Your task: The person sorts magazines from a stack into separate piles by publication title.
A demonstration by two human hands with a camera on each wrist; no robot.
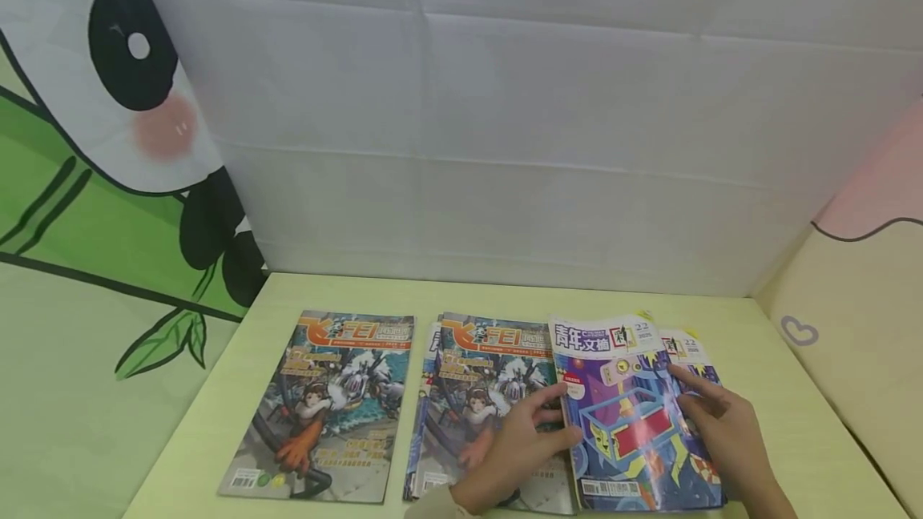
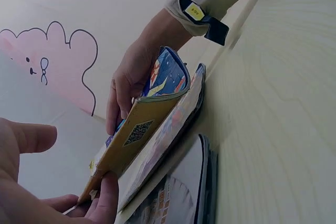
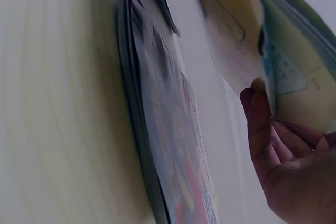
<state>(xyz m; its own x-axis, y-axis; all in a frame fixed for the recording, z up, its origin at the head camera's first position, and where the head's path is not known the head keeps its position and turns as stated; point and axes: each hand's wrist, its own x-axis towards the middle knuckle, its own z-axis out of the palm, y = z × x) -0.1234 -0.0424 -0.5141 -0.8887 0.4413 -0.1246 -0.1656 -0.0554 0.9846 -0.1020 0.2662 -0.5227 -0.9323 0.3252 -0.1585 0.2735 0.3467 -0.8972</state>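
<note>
A purple magazine with a white title band is held tilted above the table by both hands. At its left edge my left hand pinches it, with some fingers against the yellow spine side in the left wrist view. My right hand grips the opposite edge, and the right wrist view has its fingers around loose leaves there. Behind and to the right lies a second magazine with a matching title band, partly hidden. Left of the held one is a stack topped by a grey FEI magazine.
Another FEI magazine lies farther left on the pale yellow table. Under the middle FEI magazine, edges of other magazines stick out. A white cloth wall rises behind the table, with printed side panels.
</note>
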